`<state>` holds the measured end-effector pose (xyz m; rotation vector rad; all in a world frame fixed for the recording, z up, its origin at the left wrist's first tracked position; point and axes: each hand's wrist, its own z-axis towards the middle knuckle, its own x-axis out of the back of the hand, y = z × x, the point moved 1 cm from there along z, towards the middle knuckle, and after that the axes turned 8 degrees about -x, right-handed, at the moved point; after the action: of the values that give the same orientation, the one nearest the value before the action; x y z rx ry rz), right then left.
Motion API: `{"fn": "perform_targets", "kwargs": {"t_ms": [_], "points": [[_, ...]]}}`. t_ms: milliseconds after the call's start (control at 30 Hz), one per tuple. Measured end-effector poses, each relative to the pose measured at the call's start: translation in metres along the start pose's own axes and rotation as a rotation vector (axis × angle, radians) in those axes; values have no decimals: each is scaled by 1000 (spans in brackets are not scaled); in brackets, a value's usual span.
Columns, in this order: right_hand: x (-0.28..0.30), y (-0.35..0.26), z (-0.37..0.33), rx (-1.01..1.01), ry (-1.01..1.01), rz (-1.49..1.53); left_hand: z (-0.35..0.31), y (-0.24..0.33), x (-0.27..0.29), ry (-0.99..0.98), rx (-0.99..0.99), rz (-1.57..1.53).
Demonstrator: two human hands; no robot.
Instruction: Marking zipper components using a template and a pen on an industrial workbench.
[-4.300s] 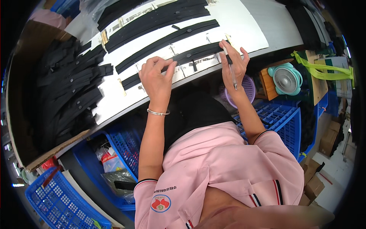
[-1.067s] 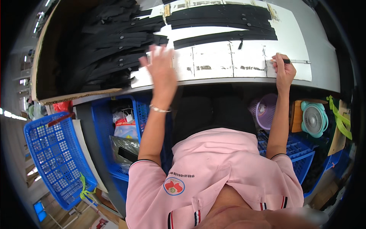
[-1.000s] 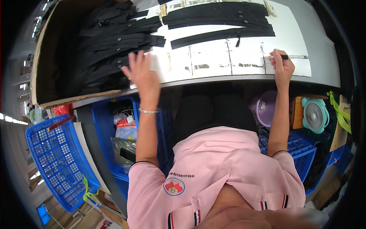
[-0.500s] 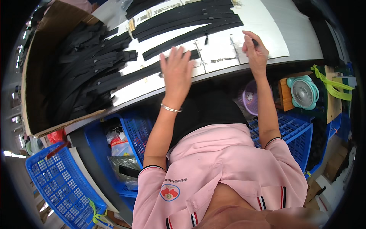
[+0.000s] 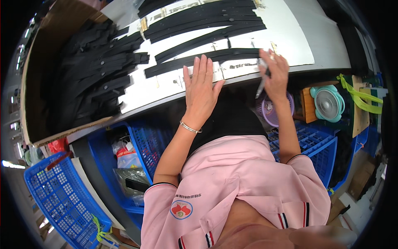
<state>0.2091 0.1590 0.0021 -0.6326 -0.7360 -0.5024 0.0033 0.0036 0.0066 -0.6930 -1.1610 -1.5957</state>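
Observation:
A long black fabric strip (image 5: 232,54) lies across the white board (image 5: 296,52) close to the table's front edge. My left hand (image 5: 201,85) is flat and open, its fingertips at the strip's lower edge. My right hand (image 5: 277,74) is closed around a slim silver-and-black pen-like tool (image 5: 260,88), which points down toward me; its exact kind is blurred. The thumb and finger of that hand meet the strip's right end. Beyond lie more black strips (image 5: 199,25), side by side, a few with small round grey spots.
A cardboard box (image 5: 39,76) heaped with black strips (image 5: 97,66) stands at the left of the table. Below are blue plastic baskets (image 5: 62,195), a purple basket (image 5: 289,111) and a teal fan (image 5: 328,103). Green ribbon (image 5: 360,95) hangs at the right.
The near strip has shifted right and now lies across the printed marks. My left hand has moved slightly right and flattened. My right hand has come down to the strip's end.

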Motion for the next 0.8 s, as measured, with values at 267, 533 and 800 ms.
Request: {"fn": "perform_targets", "kwargs": {"t_ms": [267, 533, 800], "points": [[8, 44, -9, -2, 21, -17, -15, -25, 24, 125, 89, 94], [4, 44, -5, 16, 98, -20, -41, -38, 31, 43, 157, 153], [10, 33, 6, -55, 55, -40, -55, -50, 37, 143, 234, 161]]}}
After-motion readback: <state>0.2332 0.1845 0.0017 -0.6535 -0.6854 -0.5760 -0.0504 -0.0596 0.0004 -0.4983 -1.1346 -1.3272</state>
